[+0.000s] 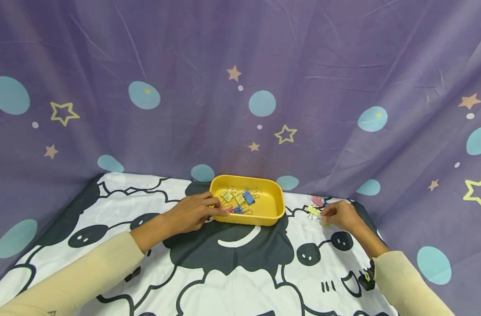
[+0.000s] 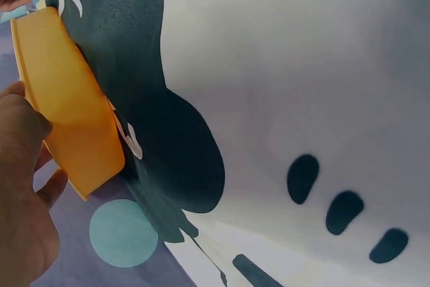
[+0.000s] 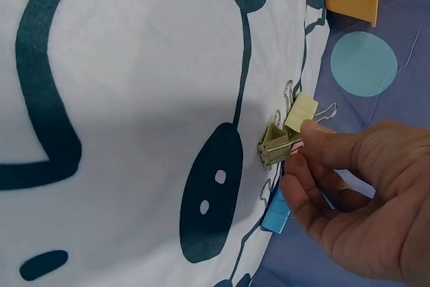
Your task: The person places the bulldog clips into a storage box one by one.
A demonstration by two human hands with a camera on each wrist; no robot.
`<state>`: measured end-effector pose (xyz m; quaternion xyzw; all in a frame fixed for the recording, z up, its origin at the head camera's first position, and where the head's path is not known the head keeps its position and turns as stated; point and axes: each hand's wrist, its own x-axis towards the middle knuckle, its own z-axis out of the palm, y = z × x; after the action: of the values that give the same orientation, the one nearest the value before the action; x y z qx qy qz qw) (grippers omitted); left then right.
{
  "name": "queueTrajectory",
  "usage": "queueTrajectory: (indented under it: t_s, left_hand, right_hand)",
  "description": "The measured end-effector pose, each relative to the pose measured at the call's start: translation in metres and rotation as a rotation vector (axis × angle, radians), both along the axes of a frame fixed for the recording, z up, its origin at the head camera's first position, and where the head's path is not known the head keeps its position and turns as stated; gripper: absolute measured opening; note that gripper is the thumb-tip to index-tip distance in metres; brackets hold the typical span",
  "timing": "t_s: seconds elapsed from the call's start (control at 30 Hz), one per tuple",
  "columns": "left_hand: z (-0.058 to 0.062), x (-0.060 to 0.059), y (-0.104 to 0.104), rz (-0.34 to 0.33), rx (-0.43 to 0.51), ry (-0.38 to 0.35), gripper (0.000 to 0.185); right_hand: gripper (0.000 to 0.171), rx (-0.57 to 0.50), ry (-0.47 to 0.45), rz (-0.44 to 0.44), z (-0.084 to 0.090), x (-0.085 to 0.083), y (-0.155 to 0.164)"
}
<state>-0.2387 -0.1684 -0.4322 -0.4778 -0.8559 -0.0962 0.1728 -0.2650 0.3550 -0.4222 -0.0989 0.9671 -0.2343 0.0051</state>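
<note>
Left hand [image 1: 190, 215] rests against the L end of the yellow tray [image 1: 273, 206], thumb and fingers curled over its near-left rim; the left wrist view confirms the hand [image 2: 23, 186] wrapped on the tray [image 2: 64, 99] wall. Grip: holding tray, steadying it on the cloth.

Tray sits at the far centre of the tablecloth [image 1: 232, 281], a white cloth w/ black cartoon print. Inside the tray: several binder clips [image 1: 240, 199], incl. one blue, pale yellow/green ones and a pink one near the front wall. Exact count cannot be told.

Right hand [image 1: 339, 215] is at the far-right edge of the cloth, well apart from the tray, fingers curled down onto a small group of loose clips. Right wrist view: thumb and fingertips [image 3: 316, 132] pinch a yellow-green binder clip [image 3: 277, 144], narrow grip, the clip on or barely above the cloth. A second pale yellow clip [image 3: 300, 112] lies touching it on the far side; a blue clip [image 3: 275, 216] lies just beside the fingers, nearer the wrist. In the head view a pink clip [image 1: 317, 201] lies just beyond the hand.

Purple backdrop [image 1: 240, 66] w/ stars and blue dots hangs behind and to both sides.
</note>
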Motion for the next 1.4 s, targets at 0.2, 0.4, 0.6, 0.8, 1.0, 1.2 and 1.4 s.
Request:
queueTrajectory:
  t_s: [0.2,0.4,0.6,0.8,1.0,1.2,1.4]
  left_hand:
    - [-0.001,0.001,0.0,0.004,0.0,-0.011,0.065]
    - [-0.003,0.0,0.0,0.004,0.002,-0.013,0.064]
    - [-0.003,-0.001,0.0,0.01,-0.01,-0.004,0.061]
    - [-0.001,-0.002,0.0,0.001,-0.013,0.008,0.058]
    - [-0.001,-0.003,0.0,0.009,-0.021,0.0,0.06]
    - [0.0,-0.002,0.0,0.009,-0.012,-0.015,0.062]
    - [0.001,-0.001,0.0,0.022,-0.017,-0.03,0.061]
  right_hand:
    - [0.007,0.015,0.02,-0.009,-0.003,-0.001,-0.001]
    - [0.007,0.027,0.049,-0.013,-0.005,0.0,-0.005]
    - [0.007,0.028,0.053,-0.032,-0.004,-0.001,-0.007]
    - [0.006,-0.009,-0.02,-0.068,0.001,-0.002,-0.008]
    - [0.011,-0.185,-0.196,-0.176,0.006,-0.003,-0.006]
    - [0.019,-0.372,-0.396,-0.193,0.009,-0.002,0.003]
    - [0.028,-0.517,-0.519,-0.19,0.011,-0.005,0.012]
